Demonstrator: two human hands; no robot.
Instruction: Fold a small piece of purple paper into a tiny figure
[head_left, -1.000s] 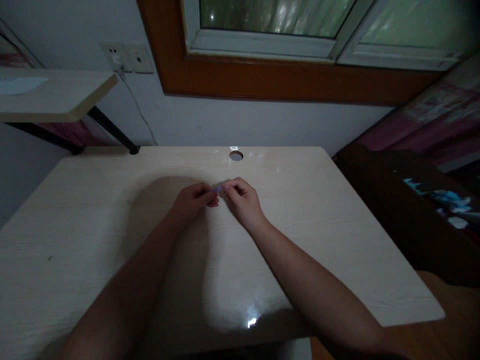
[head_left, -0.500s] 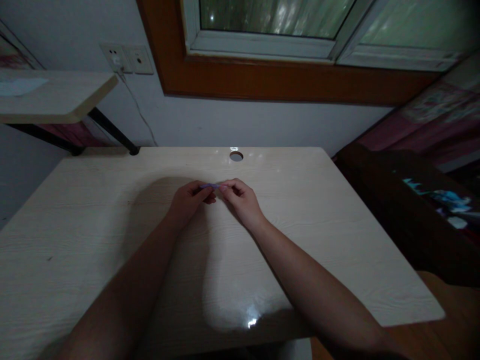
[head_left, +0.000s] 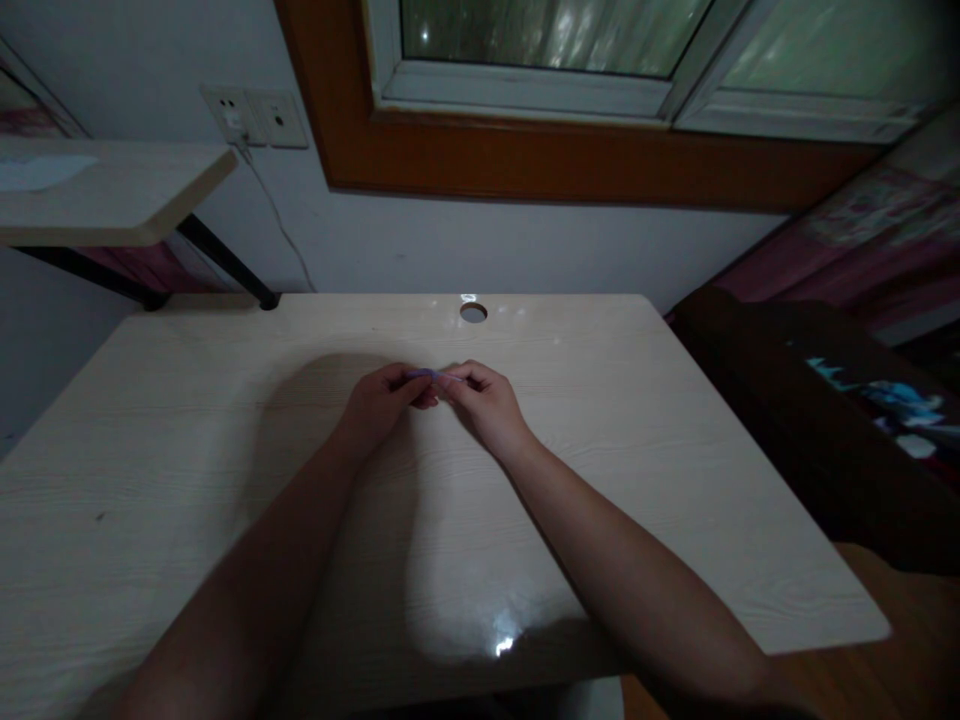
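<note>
A thin purple strip (head_left: 423,373), too small to name more exactly, spans the fingertips of both hands above the far half of the table (head_left: 600,480). My left hand (head_left: 381,400) pinches its left part between thumb and fingers. On the other side my right hand (head_left: 484,400) grips the right end, thumb pressed against the fingers. The two sets of fingertips are almost touching. Parts of the strip are hidden behind the fingers.
A round cable hole (head_left: 473,313) lies near the table's back edge. At the left a raised shelf (head_left: 150,205) stands on black legs. A white cord (head_left: 277,215) runs down from the wall socket (head_left: 232,115). Dark furniture with blue items (head_left: 900,400) is at the right.
The fingertips have drawn slightly closer together and shifted a little to the right. Less of the purple strip shows at the left, and its right end now lies along the right fingers.
</note>
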